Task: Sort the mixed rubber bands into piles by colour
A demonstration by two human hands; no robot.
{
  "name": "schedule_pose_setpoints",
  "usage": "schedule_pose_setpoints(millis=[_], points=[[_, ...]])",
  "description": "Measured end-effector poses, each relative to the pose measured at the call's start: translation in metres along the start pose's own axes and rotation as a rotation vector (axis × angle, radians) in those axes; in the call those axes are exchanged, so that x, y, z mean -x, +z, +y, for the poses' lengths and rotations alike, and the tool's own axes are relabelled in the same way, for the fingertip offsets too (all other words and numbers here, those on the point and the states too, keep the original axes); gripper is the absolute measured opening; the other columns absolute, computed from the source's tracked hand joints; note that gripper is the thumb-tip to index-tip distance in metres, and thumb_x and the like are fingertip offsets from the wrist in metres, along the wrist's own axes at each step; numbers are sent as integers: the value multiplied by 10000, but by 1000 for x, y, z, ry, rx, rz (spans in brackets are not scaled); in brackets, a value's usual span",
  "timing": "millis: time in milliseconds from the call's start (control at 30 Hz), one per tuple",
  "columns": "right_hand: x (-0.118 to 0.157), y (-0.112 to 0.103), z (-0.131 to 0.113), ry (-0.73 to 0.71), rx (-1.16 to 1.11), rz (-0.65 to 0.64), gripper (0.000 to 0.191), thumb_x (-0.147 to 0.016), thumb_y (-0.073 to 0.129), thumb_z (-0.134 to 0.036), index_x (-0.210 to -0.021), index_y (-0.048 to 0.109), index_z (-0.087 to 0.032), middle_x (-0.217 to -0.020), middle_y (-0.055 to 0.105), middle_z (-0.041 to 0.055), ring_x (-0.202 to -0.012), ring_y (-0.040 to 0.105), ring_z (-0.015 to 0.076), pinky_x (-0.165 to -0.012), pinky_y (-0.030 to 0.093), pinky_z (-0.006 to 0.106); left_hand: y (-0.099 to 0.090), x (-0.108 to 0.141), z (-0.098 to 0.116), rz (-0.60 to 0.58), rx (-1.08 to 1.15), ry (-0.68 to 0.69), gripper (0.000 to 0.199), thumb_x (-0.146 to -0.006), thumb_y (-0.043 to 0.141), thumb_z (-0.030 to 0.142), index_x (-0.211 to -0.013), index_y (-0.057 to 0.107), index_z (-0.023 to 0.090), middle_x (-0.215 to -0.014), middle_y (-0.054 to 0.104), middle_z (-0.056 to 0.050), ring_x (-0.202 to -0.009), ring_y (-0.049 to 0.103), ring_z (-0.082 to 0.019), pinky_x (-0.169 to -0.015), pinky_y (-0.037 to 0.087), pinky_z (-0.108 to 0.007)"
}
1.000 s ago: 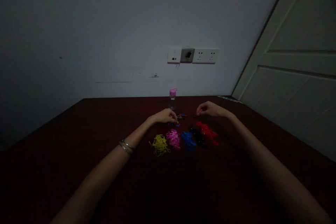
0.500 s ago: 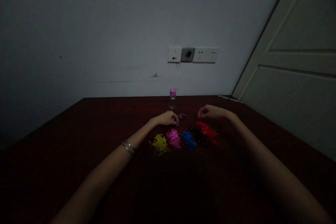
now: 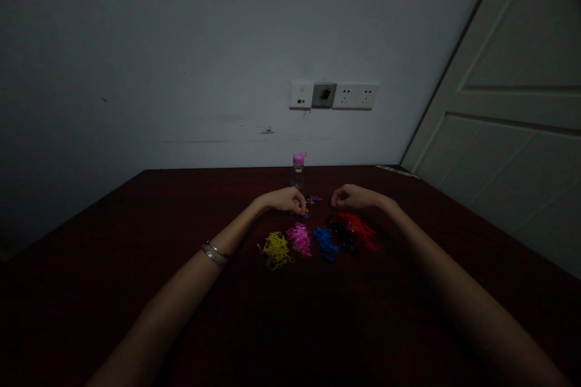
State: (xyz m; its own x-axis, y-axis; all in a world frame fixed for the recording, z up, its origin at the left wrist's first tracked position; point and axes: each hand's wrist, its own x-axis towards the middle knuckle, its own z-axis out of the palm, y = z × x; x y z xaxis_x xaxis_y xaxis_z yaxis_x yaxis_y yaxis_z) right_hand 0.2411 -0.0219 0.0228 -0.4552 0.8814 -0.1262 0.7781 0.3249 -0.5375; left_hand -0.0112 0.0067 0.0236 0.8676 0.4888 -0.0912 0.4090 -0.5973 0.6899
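Note:
Closed, my left hand (image 3: 289, 200) rests beside a small mixed pile (image 3: 313, 200) of coloured bands, its fingertips over a few loose bands (image 3: 307, 215); what they pinch is too small to name. My right hand (image 3: 349, 196) is curled to the right of that pile, above the red bands (image 3: 361, 230); whatever its fingers hold is hidden. Nearer to me lie separate heaps of yellow bands (image 3: 276, 250), pink bands (image 3: 300, 240), blue bands (image 3: 325, 243) and black bands (image 3: 342, 234), the black ones touching the red.
Behind my left hand stands a clear bottle (image 3: 297, 178) with a pink cap. The dark red table (image 3: 204, 193) meets a wall carrying sockets (image 3: 355, 97). At the right is a white panelled door (image 3: 512, 133).
My right hand has moved left, closer to the mixed pile. My left hand has shifted slightly left, and more of the loose bands by its fingertips now shows.

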Motion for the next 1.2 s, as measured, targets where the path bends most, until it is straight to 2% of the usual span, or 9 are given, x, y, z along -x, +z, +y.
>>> schedule_pose_setpoints(millis=[167, 267, 500, 700, 867, 1000, 1200], points=[[-11, 16, -12, -97, -40, -46, 223, -648, 499, -171, -819, 637, -132, -741, 632, 34, -636, 536, 122, -608, 412, 241, 1, 5, 10, -235, 12, -55, 117, -606, 657, 207, -697, 674, 134, -551, 563, 20, -505, 418, -64, -495, 273, -191], [-16, 26, -21, -152, -79, -47, 234, -669, 543, -214, -867, 629, -124, -762, 632, 41, -666, 545, 129, -626, 418, 247, 1, 6, 9, -272, 8, -77, 158, -585, 681, 234, -714, 686, 143, -548, 561, 20, -499, 410, -66, -473, 253, -194], [-21, 43, -35, -226, -116, 62, 263, -662, 576, -183, -917, 616, -132, -822, 610, 33, -678, 526, 109, -624, 416, 229, -16, 12, -5, -144, 29, -85, 196, -599, 659, 257, -744, 688, 129, -521, 522, 28, -475, 372, -54, -467, 235, -193], [-25, 54, -37, -221, -86, 52, 251, -661, 503, -79, -873, 630, -126, -775, 609, 29, -639, 517, 99, -588, 399, 206, -29, 21, -29, 41, -74, -211, 139, -589, 613, 187, -696, 672, 120, -505, 514, 34, -483, 389, -60, -491, 265, -193], [-24, 51, -38, -238, -87, 32, 264, -663, 474, -79, -868, 635, -121, -733, 607, 20, -619, 507, 95, -579, 390, 209, -28, 19, -38, 70, -147, -235, 142, -583, 596, 149, -706, 661, 121, -526, 520, 33, -501, 418, -66, -507, 292, -188], [-15, 33, -44, -198, -153, -45, 219, -666, 518, -128, -856, 626, -123, -689, 600, 13, -604, 514, 99, -563, 396, 214, -24, 13, -42, 92, -208, -216, 191, -584, 627, 190, -762, 659, 128, -529, 504, 35, -502, 426, -74, -494, 286, -194], [4, 11, -52, -104, -170, -292, 233, -623, 572, -134, -848, 634, -135, -708, 635, 28, -633, 555, 118, -559, 416, 219, -20, 10, -37, 95, -226, -177, 200, -587, 646, 226, -759, 656, 123, -542, 504, 34, -513, 426, -75, -501, 279, -198]])
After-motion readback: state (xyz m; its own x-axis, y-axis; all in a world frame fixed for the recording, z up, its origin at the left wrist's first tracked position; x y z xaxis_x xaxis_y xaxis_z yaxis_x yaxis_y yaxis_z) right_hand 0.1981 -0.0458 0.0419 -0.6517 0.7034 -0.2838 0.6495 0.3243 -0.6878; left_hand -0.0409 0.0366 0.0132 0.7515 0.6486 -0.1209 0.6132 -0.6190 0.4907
